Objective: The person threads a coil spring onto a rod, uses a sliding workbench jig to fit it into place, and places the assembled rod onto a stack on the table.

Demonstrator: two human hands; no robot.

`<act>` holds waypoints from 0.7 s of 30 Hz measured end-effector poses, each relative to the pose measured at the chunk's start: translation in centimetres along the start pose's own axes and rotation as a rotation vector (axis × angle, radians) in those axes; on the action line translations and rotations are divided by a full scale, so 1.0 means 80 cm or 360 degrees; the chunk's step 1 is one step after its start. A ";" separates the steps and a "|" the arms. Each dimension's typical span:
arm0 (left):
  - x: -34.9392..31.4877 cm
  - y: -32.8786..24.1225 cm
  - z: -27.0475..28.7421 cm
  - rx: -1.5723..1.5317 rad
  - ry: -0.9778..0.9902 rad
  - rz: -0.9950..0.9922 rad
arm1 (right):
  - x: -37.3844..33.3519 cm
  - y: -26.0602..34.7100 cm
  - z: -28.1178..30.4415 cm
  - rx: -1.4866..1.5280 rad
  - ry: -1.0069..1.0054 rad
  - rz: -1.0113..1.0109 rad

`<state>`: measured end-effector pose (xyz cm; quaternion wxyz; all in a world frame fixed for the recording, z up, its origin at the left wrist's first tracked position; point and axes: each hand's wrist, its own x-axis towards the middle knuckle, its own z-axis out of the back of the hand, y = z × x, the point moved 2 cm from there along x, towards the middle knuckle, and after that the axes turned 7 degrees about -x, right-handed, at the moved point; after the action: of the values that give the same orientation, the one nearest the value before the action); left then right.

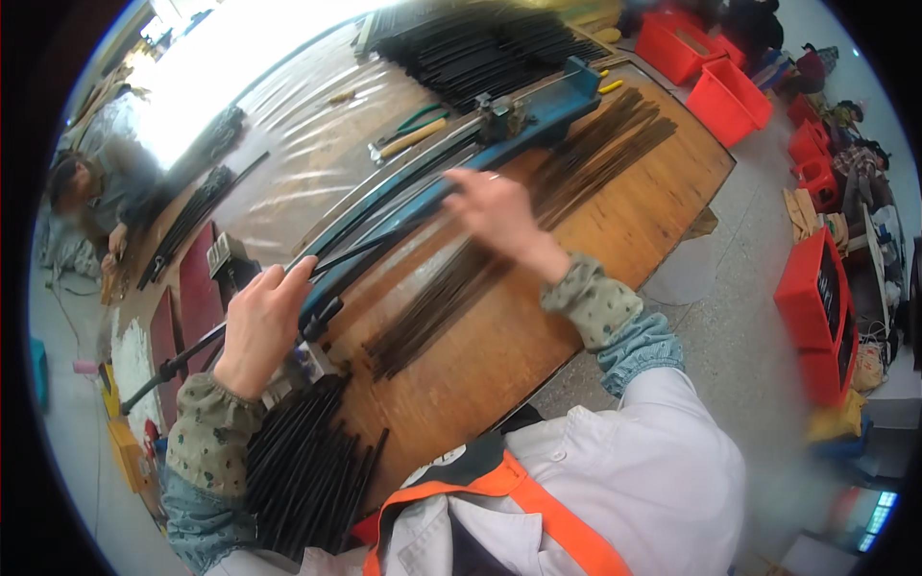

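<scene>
My left hand (263, 326) is closed around a thin black rod (375, 242), which slants up to the right along a long blue metal rail (370, 259). Toward the rod's far end, above the rail, is my right hand (492, 213). Its fingers are smeared by motion, so I cannot tell whether they grip anything. A metal clamp-like fixture (501, 117) sits on the rail beyond that hand. Beside my left wrist, a dark bar (173, 369) sticks out to the lower left.
Thin brown rods (432, 307) lie along the wooden table (634, 206). Black rods (312, 470) are bunched near my left forearm; another black pile (480, 53) lies at the back. A hammer (413, 139) and pliers (423, 117) lie beyond the rail. Another person (120, 173) works at left. Red bins (730, 101) stand right.
</scene>
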<state>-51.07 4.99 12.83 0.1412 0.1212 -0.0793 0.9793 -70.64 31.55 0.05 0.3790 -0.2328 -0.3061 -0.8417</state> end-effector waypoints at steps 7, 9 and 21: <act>-0.063 0.017 0.043 0.0094 -0.0069 0.0180 | 0.003 0.102 0.018 0.0667 -0.0228 0.0642; -0.070 0.004 0.036 0.0094 -0.0048 0.0124 | -0.008 0.125 -0.002 0.0602 -0.0018 0.0453; -0.165 0.054 0.083 0.0087 -0.0488 0.0279 | 0.026 0.150 -0.021 0.0344 -0.0196 0.0327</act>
<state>-38.63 -3.80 15.26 0.0381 0.2655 -0.0834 0.9597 -62.79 23.02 4.26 0.4665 -0.2719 -0.3921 -0.7449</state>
